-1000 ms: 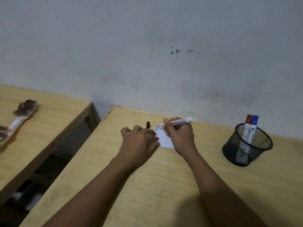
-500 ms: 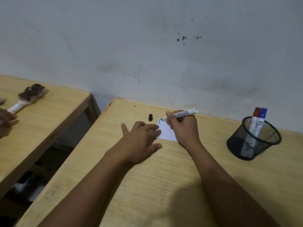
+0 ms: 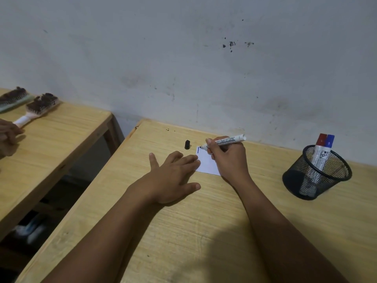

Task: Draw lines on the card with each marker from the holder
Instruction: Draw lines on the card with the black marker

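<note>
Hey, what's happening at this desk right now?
A person is drawing on a small white card with an uncapped marker held in the right hand, its tip at the card's far left corner. The left hand lies flat, steadying the card. The black cap stands nearby. A red marker and a blue marker wait in the mesh holder.

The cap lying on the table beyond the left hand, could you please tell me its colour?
Black; the cap shows clearly in the head view.

Right hand (image 3: 230, 158) presses marker (image 3: 224, 141) tip onto card (image 3: 206, 164).
</note>
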A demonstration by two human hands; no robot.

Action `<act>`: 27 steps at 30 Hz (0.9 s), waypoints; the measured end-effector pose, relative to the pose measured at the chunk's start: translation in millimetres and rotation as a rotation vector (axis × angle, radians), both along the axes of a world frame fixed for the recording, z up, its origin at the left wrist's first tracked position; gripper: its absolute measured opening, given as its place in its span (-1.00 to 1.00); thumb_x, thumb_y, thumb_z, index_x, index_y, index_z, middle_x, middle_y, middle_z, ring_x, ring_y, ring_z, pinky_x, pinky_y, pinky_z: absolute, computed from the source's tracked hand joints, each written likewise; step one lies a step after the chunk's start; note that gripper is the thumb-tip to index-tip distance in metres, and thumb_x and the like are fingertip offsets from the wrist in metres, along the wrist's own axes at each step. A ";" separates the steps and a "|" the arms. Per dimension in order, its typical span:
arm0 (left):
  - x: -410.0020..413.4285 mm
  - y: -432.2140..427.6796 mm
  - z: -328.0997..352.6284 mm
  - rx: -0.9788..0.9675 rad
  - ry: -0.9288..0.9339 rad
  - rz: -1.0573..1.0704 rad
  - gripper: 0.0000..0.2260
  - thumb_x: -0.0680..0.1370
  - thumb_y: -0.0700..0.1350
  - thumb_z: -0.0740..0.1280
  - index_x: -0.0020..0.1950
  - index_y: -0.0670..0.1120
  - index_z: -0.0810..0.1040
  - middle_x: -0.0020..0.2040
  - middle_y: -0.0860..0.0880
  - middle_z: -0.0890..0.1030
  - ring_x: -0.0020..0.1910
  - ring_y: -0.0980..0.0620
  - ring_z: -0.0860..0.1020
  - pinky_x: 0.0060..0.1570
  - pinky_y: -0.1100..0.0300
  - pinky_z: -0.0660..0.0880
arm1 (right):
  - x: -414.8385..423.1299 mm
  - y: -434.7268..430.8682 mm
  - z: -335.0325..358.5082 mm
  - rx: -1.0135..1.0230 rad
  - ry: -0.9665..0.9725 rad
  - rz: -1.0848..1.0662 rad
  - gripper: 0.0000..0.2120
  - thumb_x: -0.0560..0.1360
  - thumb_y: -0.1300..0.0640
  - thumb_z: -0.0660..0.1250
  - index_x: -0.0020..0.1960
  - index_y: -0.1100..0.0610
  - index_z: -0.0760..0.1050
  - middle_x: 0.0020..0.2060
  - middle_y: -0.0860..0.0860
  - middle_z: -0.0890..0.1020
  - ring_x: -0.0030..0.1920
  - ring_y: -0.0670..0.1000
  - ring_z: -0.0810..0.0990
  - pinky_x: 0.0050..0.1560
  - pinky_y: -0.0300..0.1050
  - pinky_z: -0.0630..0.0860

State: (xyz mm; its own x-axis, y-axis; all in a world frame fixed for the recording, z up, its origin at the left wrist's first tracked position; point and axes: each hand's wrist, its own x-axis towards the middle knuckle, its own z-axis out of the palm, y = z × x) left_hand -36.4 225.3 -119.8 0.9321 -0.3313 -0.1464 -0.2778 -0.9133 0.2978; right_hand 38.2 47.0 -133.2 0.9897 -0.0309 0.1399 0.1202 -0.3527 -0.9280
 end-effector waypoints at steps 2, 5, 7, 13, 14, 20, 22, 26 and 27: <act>-0.2 -0.4 0.4 -0.004 -0.001 0.001 -0.42 0.61 0.25 0.15 0.59 0.12 0.13 0.61 0.19 0.08 0.57 0.06 -0.09 0.33 -0.56 -0.21 | -0.7 0.5 0.5 -0.004 0.001 0.007 -0.76 0.54 -0.08 0.41 -0.15 0.08 0.67 -0.28 -0.05 0.73 -0.23 -0.04 0.70 -0.08 0.07 0.66; -0.4 -0.4 0.6 -0.018 0.002 0.003 -0.43 0.61 0.24 0.17 0.58 0.11 0.15 0.59 0.20 0.11 0.57 0.06 -0.07 0.33 -0.56 -0.21 | -1.0 1.0 1.2 -0.003 0.010 0.014 -0.75 0.55 -0.07 0.41 -0.15 0.09 0.67 -0.27 -0.04 0.73 -0.24 -0.03 0.69 -0.13 0.03 0.63; -0.7 -0.4 0.8 -0.023 0.002 0.003 -0.43 0.60 0.24 0.17 0.58 0.11 0.16 0.59 0.20 0.11 0.57 0.06 -0.07 0.33 -0.56 -0.22 | -1.0 0.8 1.4 -0.015 0.008 0.011 -0.74 0.55 -0.06 0.40 -0.16 0.11 0.67 -0.29 -0.05 0.72 -0.26 -0.06 0.69 -0.18 -0.04 0.61; 0.4 -0.3 0.6 -0.027 0.005 0.007 -0.43 0.60 0.24 0.17 0.57 0.11 0.17 0.59 0.20 0.11 0.56 0.10 -0.08 0.33 -0.56 -0.22 | -0.7 -0.7 2.5 -0.043 -0.016 0.036 -0.71 0.57 -0.03 0.39 -0.21 0.15 0.66 -0.33 -0.01 0.71 -0.30 -0.06 0.66 -0.26 -0.13 0.56; 0.5 -0.1 0.8 -0.028 0.003 0.006 -0.44 0.60 0.24 0.17 0.57 0.11 0.18 0.59 0.20 0.10 0.57 0.10 -0.08 0.33 -0.56 -0.22 | -0.9 -0.9 3.0 -0.045 -0.019 0.039 -0.70 0.57 -0.02 0.39 -0.22 0.15 0.66 -0.34 0.00 0.70 -0.30 -0.03 0.66 -0.26 -0.10 0.57; -0.1 -0.5 1.2 -0.045 0.004 0.006 -0.46 0.60 0.23 0.19 0.54 0.09 0.22 0.57 0.21 0.14 0.56 0.08 -0.06 0.33 -0.57 -0.23 | -1.5 -0.6 3.6 -0.053 -0.028 0.044 -0.68 0.57 0.01 0.39 -0.26 0.18 0.64 -0.34 0.07 0.70 -0.30 0.06 0.66 -0.29 -0.07 0.54; 0.9 0.2 0.5 -0.030 0.001 0.012 -0.44 0.60 0.24 0.18 0.56 0.11 0.19 0.59 0.20 0.11 0.57 0.09 -0.07 0.33 -0.56 -0.24 | -1.9 0.5 4.2 -0.007 -0.024 0.023 -0.72 0.56 0.01 0.41 -0.22 0.17 0.66 -0.34 0.04 0.72 -0.31 0.01 0.68 -0.26 -0.06 0.57; -0.9 -1.7 0.4 -0.074 -0.035 0.048 -0.44 0.56 0.27 0.23 0.53 0.14 0.26 0.57 0.21 0.18 0.56 0.08 -0.02 0.34 -0.55 -0.22 | -3.8 -2.4 14.5 0.159 -0.058 -0.047 -0.77 0.55 0.03 0.43 -0.17 0.16 0.66 -0.33 -0.01 0.72 -0.36 -0.17 0.66 -0.30 -0.25 0.56; -1.8 -2.9 0.3 -0.110 -0.062 0.064 -0.44 0.54 0.27 0.26 0.51 0.15 0.30 0.56 0.21 0.23 0.56 0.07 0.03 0.35 -0.54 -0.21 | -3.3 -4.2 18.0 0.200 -0.073 -0.059 -0.78 0.54 0.02 0.44 -0.19 0.13 0.66 -0.34 0.00 0.72 -0.36 -0.14 0.65 -0.29 -0.22 0.56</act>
